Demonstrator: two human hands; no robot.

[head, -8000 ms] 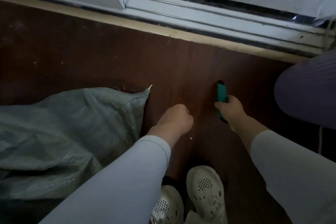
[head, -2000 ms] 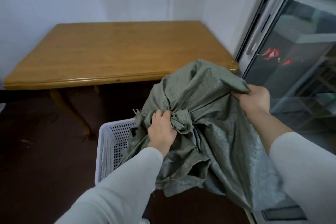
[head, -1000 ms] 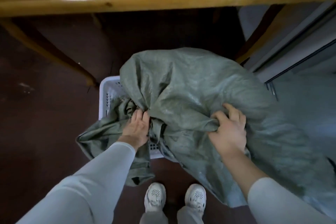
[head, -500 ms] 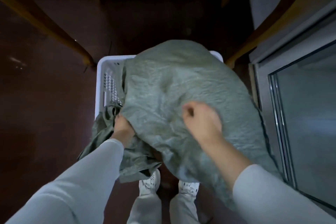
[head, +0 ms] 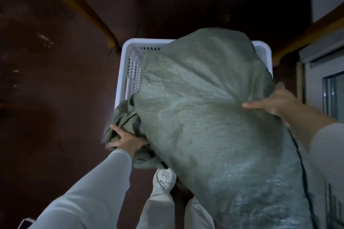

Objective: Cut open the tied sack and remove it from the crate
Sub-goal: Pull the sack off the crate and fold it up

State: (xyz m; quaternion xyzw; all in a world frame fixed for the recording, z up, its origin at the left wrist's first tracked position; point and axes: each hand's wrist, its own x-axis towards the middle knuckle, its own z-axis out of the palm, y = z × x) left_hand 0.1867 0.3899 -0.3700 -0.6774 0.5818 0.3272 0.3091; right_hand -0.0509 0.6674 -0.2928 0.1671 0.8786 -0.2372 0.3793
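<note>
**Sack [head: 204, 108] draped over crate [head: 128, 48], both hands on it**

The grey-green woven sack lies across the white perforated crate, covering most of its opening and hanging over the near rim above a white shoe [head: 164, 178]. The left hand [head: 125, 140] grips the bunched end at the crate's near left corner. The right hand [head: 277, 101] holds the sack's right edge, thumb laid across the fabric and fingers mostly hidden.

Pale grey sleeves [head: 89, 188], white perforated shoe [head: 164, 178]
</note>
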